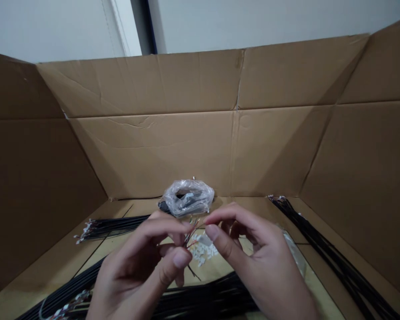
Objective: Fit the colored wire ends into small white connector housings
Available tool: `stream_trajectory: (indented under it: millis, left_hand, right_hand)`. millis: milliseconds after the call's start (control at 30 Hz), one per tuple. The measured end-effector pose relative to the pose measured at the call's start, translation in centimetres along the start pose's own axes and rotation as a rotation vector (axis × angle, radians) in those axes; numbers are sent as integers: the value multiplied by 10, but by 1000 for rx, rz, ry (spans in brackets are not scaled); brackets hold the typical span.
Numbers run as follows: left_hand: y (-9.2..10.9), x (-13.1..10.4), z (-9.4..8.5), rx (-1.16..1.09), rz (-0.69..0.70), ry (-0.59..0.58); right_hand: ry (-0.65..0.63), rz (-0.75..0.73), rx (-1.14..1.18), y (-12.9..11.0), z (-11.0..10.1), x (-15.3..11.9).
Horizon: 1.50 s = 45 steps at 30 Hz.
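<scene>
Fingers (pixel 182 258) of left hand (pixel 143 271) pinched shut on thin stripped wire ends (pixel 190 233), thumb and forefinger clamping the strands just below the bare tips. Fingers of right hand (pixel 253 253) closed too, thumb (pixel 213 233) and forefinger (pixel 220 218) meeting on a small white connector (pixel 203 238) held right against those wire tips. Both hands touching at the same spot, raised over the worktop, with the wire's black length (pixel 194 272) trailing down behind the left thumb.

Step in hand, by the look of it: seating wire ends into the connector housing. Next move likely calls for lining each strand with its slot and pushing straight in, holding the housing steady; strands look fine and easy to bend, so a gentle, square push seems wise. Whether any strand is already seated cannot be told; too small and partly hidden by the thumbs.

Directly beneath the fingers, a loose heap of small white connectors (pixel 203 253) on the cardboard. Just beyond the fingers, a crumpled clear plastic bag (pixel 186 198) holding something dark, contents unclear. Left of the fingers, a bundle of black cables with white plugs (pixel 110 226). Nearer than the fingers, a thick sheaf of black cables (pixel 206 302). Far right, 1 more long black bundle (pixel 333 258). All around, tall cardboard walls (pixel 186 146), an opened box forming an enclosure.
</scene>
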<state>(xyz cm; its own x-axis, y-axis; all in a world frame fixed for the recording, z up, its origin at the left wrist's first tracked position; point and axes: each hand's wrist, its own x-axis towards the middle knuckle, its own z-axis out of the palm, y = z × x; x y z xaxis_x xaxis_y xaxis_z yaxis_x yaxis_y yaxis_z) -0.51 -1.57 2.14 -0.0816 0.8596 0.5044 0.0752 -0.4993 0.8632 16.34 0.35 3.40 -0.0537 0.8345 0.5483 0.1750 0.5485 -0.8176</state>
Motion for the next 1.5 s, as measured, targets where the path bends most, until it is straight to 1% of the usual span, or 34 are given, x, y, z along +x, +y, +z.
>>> stream_trajectory:
  millis: [67, 200, 267, 367, 467, 600, 700, 833, 933, 1033, 1067, 1133, 1200, 1300, 1367, 1433, 1500]
  left_hand:
    - [-1, 0, 2, -101, -73, 27]
    - [1, 3, 3, -269, -146, -78]
    - [3, 5, 3, -351, -209, -100]
    - [7, 4, 3, -462, -326, -77]
    - [6, 3, 2, -518, -392, -53]
    - [3, 4, 0, -474, -426, 10]
    - [4, 6, 0, -392, -410, 52]
    - [8, 8, 1, -365, -406, 53]
    - [7, 8, 2, -450, -409, 20]
    - [5, 7, 1, -514, -388, -37]
    - [4, 6, 1, -513, -370, -61]
    - [4, 5, 1, -476, -330, -68]
    - [6, 1, 3, -409, -281, -23]
    - [10, -5, 8, -287, -220, 118]
    - [11, -7, 12, -214, -142, 195]
    - [10, -7, 17, -141, -21, 219]
    - [10, -6, 20, -56, 100, 215]
  right_hand:
    - [0, 4, 8, -1, 0, -1]
    - [-8, 3, 29, -3, -1, -3]
    - [-18, -4, 27, -3, -2, -3]
    - [-44, -15, 21, -3, -3, -3]
    - [-52, -26, 28, -3, -2, -2]
    - [-7, -57, 59, -6, 0, -2]
    - [17, -120, 63, -9, 0, -3]
    - [65, -208, 50, -13, 1, -7]
    - [101, -281, 13, -15, 2, -9]
    - [132, -356, -45, -14, 5, -12]
    - [140, -360, -48, -13, 6, -12]
    - [163, -332, -36, -12, 7, -14]
    - [177, -279, -18, -11, 7, -14]
    - [181, -242, -18, -12, 5, -13]
    - [177, -238, -24, -12, 3, -12]
    - [169, -236, -28, -11, 2, -10]
    - [166, -237, -30, -9, 1, -10]
